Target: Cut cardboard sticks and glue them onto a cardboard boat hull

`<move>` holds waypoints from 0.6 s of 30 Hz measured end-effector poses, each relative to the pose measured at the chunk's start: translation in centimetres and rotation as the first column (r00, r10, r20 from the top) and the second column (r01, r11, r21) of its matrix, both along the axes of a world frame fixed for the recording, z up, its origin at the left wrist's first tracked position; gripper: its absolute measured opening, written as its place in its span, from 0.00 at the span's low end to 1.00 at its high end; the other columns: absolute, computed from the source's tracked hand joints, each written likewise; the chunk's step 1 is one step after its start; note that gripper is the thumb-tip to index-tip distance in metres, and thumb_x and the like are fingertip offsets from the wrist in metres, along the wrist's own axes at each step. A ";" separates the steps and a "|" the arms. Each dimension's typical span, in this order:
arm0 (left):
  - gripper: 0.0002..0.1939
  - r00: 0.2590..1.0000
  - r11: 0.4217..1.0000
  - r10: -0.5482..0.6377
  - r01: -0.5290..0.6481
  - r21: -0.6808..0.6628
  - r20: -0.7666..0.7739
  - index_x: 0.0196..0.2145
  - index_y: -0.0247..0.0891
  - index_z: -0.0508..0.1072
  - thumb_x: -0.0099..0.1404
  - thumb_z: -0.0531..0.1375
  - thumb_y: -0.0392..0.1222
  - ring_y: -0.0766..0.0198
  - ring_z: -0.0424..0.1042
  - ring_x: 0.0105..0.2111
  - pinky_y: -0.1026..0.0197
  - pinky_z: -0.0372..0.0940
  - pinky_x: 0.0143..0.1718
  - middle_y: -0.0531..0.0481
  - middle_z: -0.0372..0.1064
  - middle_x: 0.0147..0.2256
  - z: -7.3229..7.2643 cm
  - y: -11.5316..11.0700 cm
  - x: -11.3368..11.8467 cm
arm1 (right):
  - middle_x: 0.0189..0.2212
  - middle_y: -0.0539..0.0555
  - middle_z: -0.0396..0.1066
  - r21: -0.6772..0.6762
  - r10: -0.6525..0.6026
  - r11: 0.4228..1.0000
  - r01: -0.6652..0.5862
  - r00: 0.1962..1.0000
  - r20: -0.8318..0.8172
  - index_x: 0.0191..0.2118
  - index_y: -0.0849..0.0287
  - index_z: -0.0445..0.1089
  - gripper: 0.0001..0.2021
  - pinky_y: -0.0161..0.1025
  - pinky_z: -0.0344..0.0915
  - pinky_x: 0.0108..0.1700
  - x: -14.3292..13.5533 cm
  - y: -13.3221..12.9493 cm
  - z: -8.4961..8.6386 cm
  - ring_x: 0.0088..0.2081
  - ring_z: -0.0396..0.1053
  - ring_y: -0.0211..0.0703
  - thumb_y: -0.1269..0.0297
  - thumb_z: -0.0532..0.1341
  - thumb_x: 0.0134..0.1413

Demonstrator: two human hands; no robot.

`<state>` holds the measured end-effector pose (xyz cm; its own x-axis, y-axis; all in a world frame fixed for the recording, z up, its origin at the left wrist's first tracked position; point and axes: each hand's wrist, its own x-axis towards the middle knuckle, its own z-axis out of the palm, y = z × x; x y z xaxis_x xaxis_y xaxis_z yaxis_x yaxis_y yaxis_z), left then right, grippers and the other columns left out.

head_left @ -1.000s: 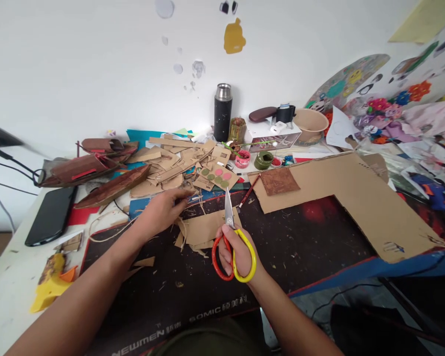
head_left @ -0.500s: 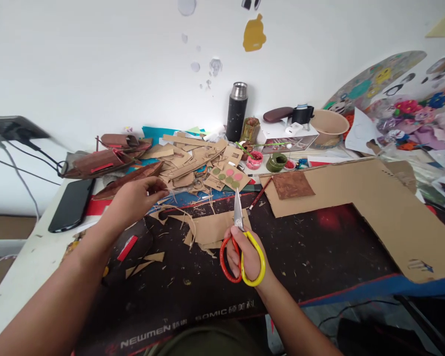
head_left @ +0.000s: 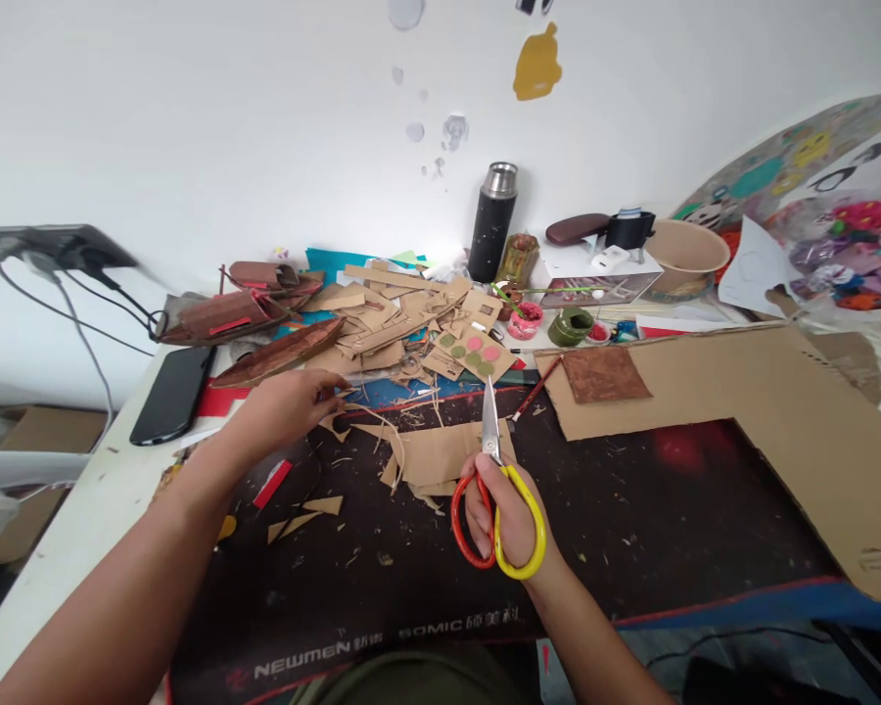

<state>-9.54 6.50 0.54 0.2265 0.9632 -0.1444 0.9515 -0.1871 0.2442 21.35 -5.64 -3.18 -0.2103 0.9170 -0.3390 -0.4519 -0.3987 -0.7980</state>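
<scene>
My right hand [head_left: 510, 509] grips a pair of scissors [head_left: 490, 436] with one red and one yellow handle loop. Their blades are together and point away from me over the mat. My left hand [head_left: 294, 406] is at the front edge of a heap of cardboard scraps [head_left: 389, 313], fingers curled and a gap between thumb and fingertips; I see nothing held in it. Between the hands, flat cardboard pieces [head_left: 440, 455] and thin strips lie on the dark desk mat [head_left: 411, 587]. A card with green and pink dots [head_left: 477, 348] lies just past the scissor tips.
A large L-shaped cardboard sheet [head_left: 770, 392] with a brown painted square [head_left: 606, 374] covers the right side. Behind stand a black flask [head_left: 493, 225] and open paint pots [head_left: 571, 326]. Brown boat-like models [head_left: 224, 315] and a phone [head_left: 172, 397] are at left.
The view has swung a little left, so most things appear further right. My left hand has shifted slightly by the scraps. The scissors stay closed in my right hand.
</scene>
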 end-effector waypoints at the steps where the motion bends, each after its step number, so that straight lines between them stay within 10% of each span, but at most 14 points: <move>1: 0.19 1.000 1.000 -0.013 0.013 -0.017 -0.009 0.45 0.51 0.86 0.67 0.57 0.53 0.43 0.82 0.45 0.54 0.69 0.43 0.44 0.86 0.46 -0.3 -0.2 -0.1 | 0.11 0.39 0.58 0.000 -0.001 1.000 0.001 1.000 0.001 0.36 0.58 0.69 0.28 0.28 0.50 0.11 0.0 0.0 0.0 0.08 0.53 0.32 0.34 0.68 0.60; 18: 0.17 0.991 0.997 0.047 -0.039 -0.067 0.129 0.36 0.50 0.83 0.64 0.58 0.59 0.45 0.80 0.35 0.54 0.66 0.36 0.45 0.84 0.35 1.2 -2.2 -0.2 | 0.12 0.40 0.60 -0.004 0.005 1.000 -0.005 1.000 0.007 0.37 0.59 0.70 0.26 0.27 0.52 0.11 0.0 -0.1 0.0 0.08 0.55 0.32 0.37 0.68 0.63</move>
<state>-9.75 4.31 1.78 0.2061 0.9621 -0.1787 0.9177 -0.1267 0.3766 21.39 -5.73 -3.18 -0.2121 0.9146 -0.3444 -0.4440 -0.4041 -0.7997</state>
